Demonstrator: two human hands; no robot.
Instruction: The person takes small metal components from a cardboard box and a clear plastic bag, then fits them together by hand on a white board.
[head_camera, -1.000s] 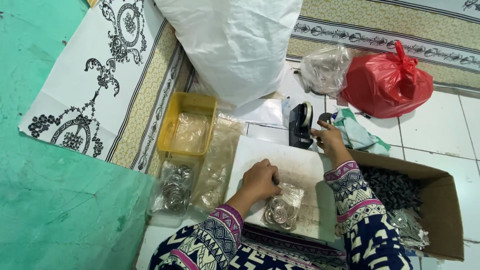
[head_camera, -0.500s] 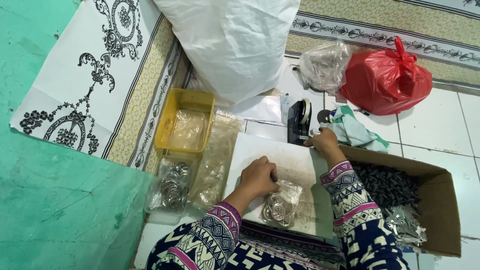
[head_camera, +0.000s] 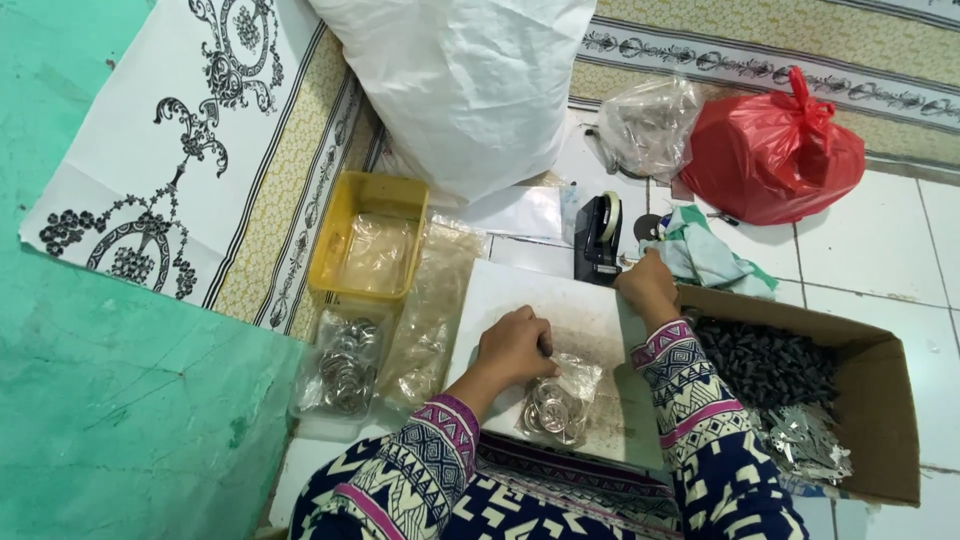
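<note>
On a tiled floor, a white board (head_camera: 560, 330) lies before the person. The left hand (head_camera: 515, 345) presses, fingers curled, on a small clear bag of metal rings (head_camera: 556, 402) near the board's near edge. The right hand (head_camera: 648, 287), fingers closed, reaches to the black tape dispenser (head_camera: 598, 238) at the far edge; a cardboard box (head_camera: 880, 400) sits right.

A white tiled floor (head_camera: 880, 270) carries a red bag (head_camera: 770, 160) far right, a cardboard box (head_camera: 890, 400) near right, a white board (head_camera: 560, 320) in the middle, and a yellow tray (head_camera: 368, 196) left beside a patterned mat (head_camera: 200, 140).
</note>
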